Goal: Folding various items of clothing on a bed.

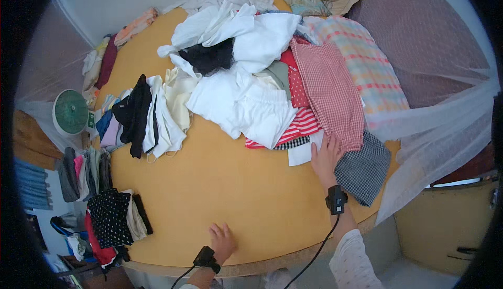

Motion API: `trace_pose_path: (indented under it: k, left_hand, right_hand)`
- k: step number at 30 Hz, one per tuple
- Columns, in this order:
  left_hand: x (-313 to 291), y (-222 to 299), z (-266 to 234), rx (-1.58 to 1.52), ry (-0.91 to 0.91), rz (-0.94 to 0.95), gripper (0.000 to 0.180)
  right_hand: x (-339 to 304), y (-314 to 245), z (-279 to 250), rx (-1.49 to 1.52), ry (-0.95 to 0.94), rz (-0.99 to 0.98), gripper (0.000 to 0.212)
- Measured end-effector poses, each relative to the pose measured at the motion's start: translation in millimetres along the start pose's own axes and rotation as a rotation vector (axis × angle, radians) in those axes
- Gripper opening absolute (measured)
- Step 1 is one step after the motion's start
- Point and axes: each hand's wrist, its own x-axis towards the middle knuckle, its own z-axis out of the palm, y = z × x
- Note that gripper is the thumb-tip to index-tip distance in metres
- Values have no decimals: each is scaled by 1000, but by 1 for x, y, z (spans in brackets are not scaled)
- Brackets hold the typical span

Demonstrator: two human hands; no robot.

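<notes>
My right hand [326, 159] lies at the lower left corner of a red-and-white gingham cloth [330, 87], its fingers stretched out over the edge. Beneath its fingertips is a white cloth [299, 154], and the thumb stands apart. Just right of that hand, a black-and-white checked cloth [364, 168] rests near the bed's edge. My left hand [223, 243] hovers over or rests on the yellow bed surface [209, 184] near the front edge, fingers loosely spread, holding nothing. White shorts [262, 108] and a red-and-white striped garment [306, 124] lie left of the gingham cloth.
White clothes [215, 24] and a black garment [209, 57] are heaped at the back. Black and cream clothes [139, 116] lie left, with a dotted black folded garment [109, 218] nearer. A green fan [70, 112] stands beyond. Sheer netting [435, 137] hangs at right; cables trail from both wrists.
</notes>
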Motion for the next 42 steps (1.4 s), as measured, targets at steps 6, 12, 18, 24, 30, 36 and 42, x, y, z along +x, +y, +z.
trace_pose_path:
  k: [6, 12, 18, 24, 30, 36, 42]
  left_hand:
    - [1, -2, -17, -88, 94, 38, 67]
    - [-4, -32, 23, -266, -3, 51, 57]
    - [16, -52, -28, -1669, 175, -569, 43]
    - [-20, -28, 13, -1669, 212, -454, 37]
    - [-56, -19, 25, -1671, 216, -365, 33]
    - [-66, -33, 37, -1507, 382, -362, 23]
    - [-143, -58, 85, -1450, 604, -475, 18]
  right_hand:
    - [-1, 9, -41, 203, 47, -186, 37]
    - [-115, -64, -44, 325, -255, -253, 31]
    - [-275, -110, -79, 665, -673, -508, 49]
    - [-361, -105, -68, 931, -689, -361, 49]
    - [-332, -55, -59, 529, -270, 212, 53]
    - [-342, -76, -48, 501, -249, 173, 60]
    - [-393, -142, -23, 413, -256, -123, 55]
